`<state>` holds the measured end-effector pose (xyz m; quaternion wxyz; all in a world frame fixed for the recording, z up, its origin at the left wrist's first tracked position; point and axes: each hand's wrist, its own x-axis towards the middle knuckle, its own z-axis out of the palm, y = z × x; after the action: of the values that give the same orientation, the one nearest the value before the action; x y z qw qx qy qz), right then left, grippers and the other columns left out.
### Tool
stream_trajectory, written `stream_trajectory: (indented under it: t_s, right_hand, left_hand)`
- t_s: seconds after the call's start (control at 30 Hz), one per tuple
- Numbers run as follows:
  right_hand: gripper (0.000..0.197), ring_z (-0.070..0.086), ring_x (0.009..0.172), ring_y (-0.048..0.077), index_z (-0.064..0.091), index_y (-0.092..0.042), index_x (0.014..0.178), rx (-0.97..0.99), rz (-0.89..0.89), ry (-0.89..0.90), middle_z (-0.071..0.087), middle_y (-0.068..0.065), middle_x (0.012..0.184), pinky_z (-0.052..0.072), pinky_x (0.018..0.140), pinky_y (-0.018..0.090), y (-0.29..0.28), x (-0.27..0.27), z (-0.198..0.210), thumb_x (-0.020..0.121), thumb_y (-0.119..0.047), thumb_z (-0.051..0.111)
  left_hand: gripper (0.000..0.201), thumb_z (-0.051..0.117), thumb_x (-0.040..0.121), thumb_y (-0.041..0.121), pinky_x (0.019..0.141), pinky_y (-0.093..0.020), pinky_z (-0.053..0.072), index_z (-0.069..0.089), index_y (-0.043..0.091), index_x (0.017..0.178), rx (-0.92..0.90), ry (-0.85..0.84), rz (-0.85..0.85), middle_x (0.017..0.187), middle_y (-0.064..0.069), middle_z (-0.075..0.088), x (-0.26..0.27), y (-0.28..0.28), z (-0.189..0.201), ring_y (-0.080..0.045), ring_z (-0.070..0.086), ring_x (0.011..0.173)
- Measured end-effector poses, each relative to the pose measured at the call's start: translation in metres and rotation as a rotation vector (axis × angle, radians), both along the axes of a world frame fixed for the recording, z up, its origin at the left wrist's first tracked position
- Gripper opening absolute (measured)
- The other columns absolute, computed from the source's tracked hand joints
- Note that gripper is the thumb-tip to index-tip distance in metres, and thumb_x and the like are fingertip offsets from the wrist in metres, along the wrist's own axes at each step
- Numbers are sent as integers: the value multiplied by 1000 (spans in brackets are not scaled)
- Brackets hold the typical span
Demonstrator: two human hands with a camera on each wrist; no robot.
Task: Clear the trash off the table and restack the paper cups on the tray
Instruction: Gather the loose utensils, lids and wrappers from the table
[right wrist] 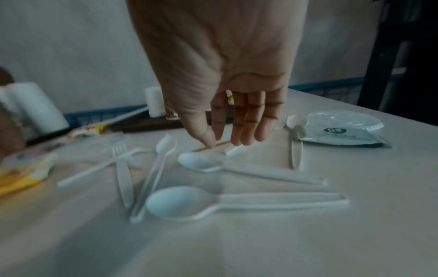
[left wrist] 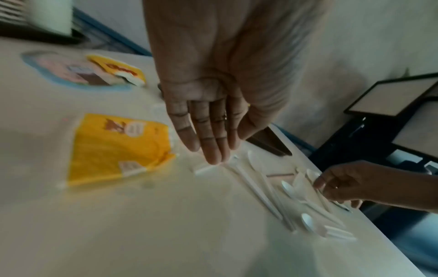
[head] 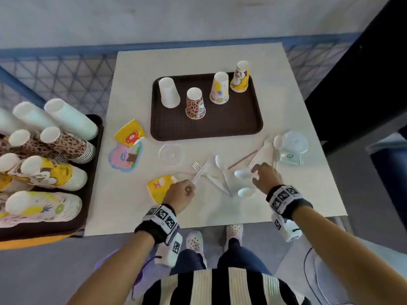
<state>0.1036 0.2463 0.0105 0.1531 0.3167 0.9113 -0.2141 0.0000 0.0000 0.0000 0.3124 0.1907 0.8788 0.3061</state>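
Though scattered, cutlery (head: 217, 172) handles near-pointing

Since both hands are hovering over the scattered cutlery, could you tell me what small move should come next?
Probably lower the right hand and pinch the white plastic spoon lying just below its open fingers; it holds nothing yet, and the left hand is already at the fork handle.
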Motion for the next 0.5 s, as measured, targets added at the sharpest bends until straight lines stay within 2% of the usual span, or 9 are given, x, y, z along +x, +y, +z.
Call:
stream_trajectory:
  t_s: [0.07, 0.13, 0.2, 0.27, 0.33, 0.37, 0.43, 0.5]
  right_hand:
    - [34, 53, 114, 28, 54, -14, 121, 28, 64, -73, 55, 10, 122, 45, 90, 36, 9, 2, -7, 87, -18, 56]
    - [38, 50, 117, 27, 51, -14, 124, 34, 150, -117, 52, 10, 123, 45, 92, 38, 15, 5, -16, 87, -20, 55]
    - [38, 49, 117, 28, 50, -14, 125, 38, 218, -136, 51, 11, 123, 45, 92, 38, 22, 4, -24, 87, -20, 54]
    - [33, 50, 114, 29, 53, -11, 120, 61, 254, -117, 54, 11, 119, 44, 91, 38, 29, 1, -30, 88, -18, 53]
    - [27, 53, 110, 30, 57, -7, 112, 69, 279, -82, 58, 13, 114, 42, 89, 37, 35, -2, -36, 87, -17, 54]
    - [26, 55, 108, 31, 59, -5, 108, 51, 281, -63, 60, 15, 111, 42, 89, 36, 37, -2, -37, 86, -17, 55]
    - [23, 58, 102, 31, 60, -3, 102, -1, 264, -23, 62, 16, 106, 41, 86, 34, 41, -3, -38, 83, -16, 57]
    - [21, 61, 94, 32, 59, -4, 100, -66, 230, 9, 63, 14, 102, 40, 79, 32, 45, -2, -36, 83, -16, 56]
  left_hand:
    - [15, 53, 84, 7, 84, -33, 51, 66, 6, 90, -1, -35, -5, 98, -11, 71, 8, 21, -10, -28, 64, 93]
    - [15, 52, 84, 10, 83, -36, 51, 64, 6, 91, -78, -101, -56, 97, -11, 70, 27, 44, -13, -29, 63, 93]
    - [16, 51, 84, 14, 79, -33, 48, 63, 5, 90, -158, -152, -90, 96, -13, 70, 42, 63, -20, -29, 62, 91]
    - [15, 50, 84, 17, 75, -31, 48, 60, 9, 77, -169, -227, -108, 92, -14, 71, 56, 81, -27, -27, 62, 80]
    - [25, 48, 85, 20, 74, -31, 51, 47, 15, 61, -162, -339, -126, 76, -13, 71, 72, 99, -35, -20, 58, 60]
    - [31, 48, 86, 22, 73, -31, 52, 40, 17, 57, -154, -392, -122, 65, -7, 68, 80, 107, -37, -14, 55, 51]
    - [37, 48, 88, 24, 65, -27, 51, 36, 19, 54, -112, -491, -83, 48, 5, 61, 94, 122, -39, -5, 52, 42]
    - [38, 49, 91, 27, 56, -21, 46, 38, 19, 55, -79, -559, -24, 43, 9, 58, 103, 136, -40, -2, 51, 39]
